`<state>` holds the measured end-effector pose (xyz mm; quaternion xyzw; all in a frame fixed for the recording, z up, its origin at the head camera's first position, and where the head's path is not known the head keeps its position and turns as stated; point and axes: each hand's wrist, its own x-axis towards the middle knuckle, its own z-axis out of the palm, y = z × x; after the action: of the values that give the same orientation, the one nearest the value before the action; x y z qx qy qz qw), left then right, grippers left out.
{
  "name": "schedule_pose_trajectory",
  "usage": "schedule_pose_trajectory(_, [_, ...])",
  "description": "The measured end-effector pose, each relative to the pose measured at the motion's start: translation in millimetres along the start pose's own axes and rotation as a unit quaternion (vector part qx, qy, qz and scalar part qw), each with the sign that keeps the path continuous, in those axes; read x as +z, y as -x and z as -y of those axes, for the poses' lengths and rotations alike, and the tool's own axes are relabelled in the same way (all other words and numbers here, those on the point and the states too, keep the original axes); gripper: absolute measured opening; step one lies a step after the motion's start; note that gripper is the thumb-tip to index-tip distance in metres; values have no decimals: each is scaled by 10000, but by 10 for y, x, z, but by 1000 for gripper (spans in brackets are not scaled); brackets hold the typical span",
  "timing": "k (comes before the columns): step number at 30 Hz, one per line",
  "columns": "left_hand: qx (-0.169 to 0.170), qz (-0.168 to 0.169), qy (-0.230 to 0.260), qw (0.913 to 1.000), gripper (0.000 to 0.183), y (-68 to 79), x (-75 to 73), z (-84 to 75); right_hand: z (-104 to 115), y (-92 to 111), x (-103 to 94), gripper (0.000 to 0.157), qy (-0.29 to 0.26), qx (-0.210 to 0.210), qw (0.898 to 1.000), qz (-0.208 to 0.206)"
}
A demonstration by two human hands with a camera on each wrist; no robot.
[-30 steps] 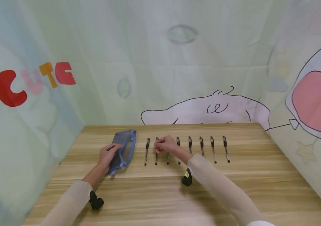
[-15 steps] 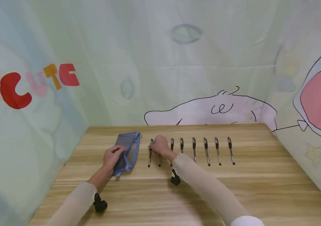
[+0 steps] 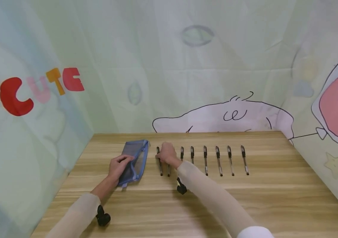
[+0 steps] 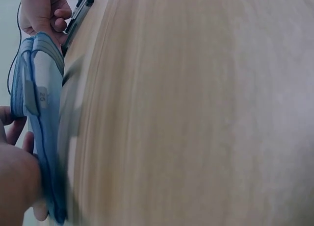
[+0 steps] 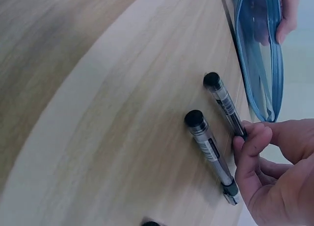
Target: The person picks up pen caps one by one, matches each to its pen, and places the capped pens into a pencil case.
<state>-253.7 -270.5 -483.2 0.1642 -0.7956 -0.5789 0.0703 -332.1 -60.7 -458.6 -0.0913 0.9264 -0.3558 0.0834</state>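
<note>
A blue zip pouch (image 3: 142,165) with a see-through mesh side lies at the left of the table, its mouth parted. My left hand (image 3: 119,167) pinches the pouch by the edge of its opening; in the left wrist view several fingers show around the pouch (image 4: 46,133). To the right of the pouch my right hand (image 3: 168,153) pinches the leftmost black pen (image 3: 160,167) near its upper half. In the right wrist view thumb and forefinger meet on that pen (image 5: 226,106), while a second pen (image 5: 211,150) lies just beside the hand.
Several more capped black pens (image 3: 206,162) lie in a row to the right, roughly parallel. The wooden table (image 3: 145,211) meets a printed cloth backdrop (image 3: 112,66) at its back and sides.
My right hand has moved left along the row to the leftmost pen and now pinches it; the pen's lower end has swung right. My left hand stays on the pouch.
</note>
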Motion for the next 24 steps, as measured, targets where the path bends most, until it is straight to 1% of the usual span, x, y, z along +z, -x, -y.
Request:
schedule_pose_trajectory(3, [-10,25,-44,10000,22,16,-12,-2,-33,9,-16,36,-222,77,9996,161])
schedule_pose_trajectory(6, [-25,52,-22,10000,22,26,-20,-14,-59,24,-57,32,-374,51,9986,375])
schedule_pose_trajectory(9, [5,46,-25,10000,21,15,-40,-32,-45,49,-136,29,-603,-58,9966,550])
schedule_pose_trajectory(11, [2,25,1,10000,20,6,-27,-32,-52,74,-205,27,-887,-68,9939,657])
schedule_pose_trajectory(13, [5,-24,60,10000,20,-8,-9,-37,-68,79,-264,24,-1070,-112,9919,677])
schedule_pose_trajectory(15, [6,-25,88,10000,19,-16,21,-50,-84,78,-323,20,-1331,-39,9884,732])
schedule_pose_trajectory(19, [44,40,88,9999,20,-10,106,-82,-128,78,-402,19,-1950,188,9768,861])
schedule_pose_trajectory(21, [71,54,35,10000,20,-2,152,-86,-138,86,-436,20,-2367,321,9663,959])
schedule_pose_trajectory(24, [131,31,-11,9999,21,16,209,-81,-171,66,-455,23,-3000,398,9471,1064])
